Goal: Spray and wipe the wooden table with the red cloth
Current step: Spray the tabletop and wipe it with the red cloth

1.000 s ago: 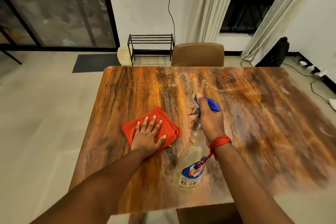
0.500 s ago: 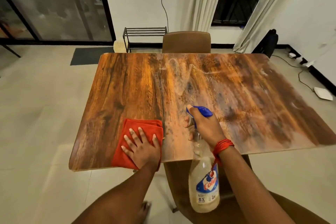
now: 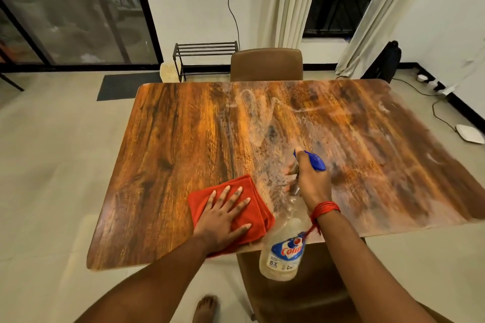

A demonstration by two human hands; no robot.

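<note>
The wooden table [image 3: 170,144] fills the middle of the head view, with pale wet streaks across its centre and right half. A folded red cloth [image 3: 256,207] lies near the table's front edge. My left hand [image 3: 223,215] presses flat on the cloth, fingers spread. My right hand [image 3: 312,183] grips the neck of a clear spray bottle [image 3: 284,249] with a blue trigger head and a blue and red label. The bottle hangs tilted over the front edge, nozzle pointing across the table.
A brown chair [image 3: 266,64] stands at the table's far side and another chair [image 3: 294,296] sits below the front edge. A black rack [image 3: 206,56] and a dark mat [image 3: 126,85] lie beyond. Cables and a white device [image 3: 469,134] lie on the floor at right.
My left hand slid the cloth toward the front edge, then right toward the bottle. The bottle stayed in my right hand, drawn back over the front edge.
</note>
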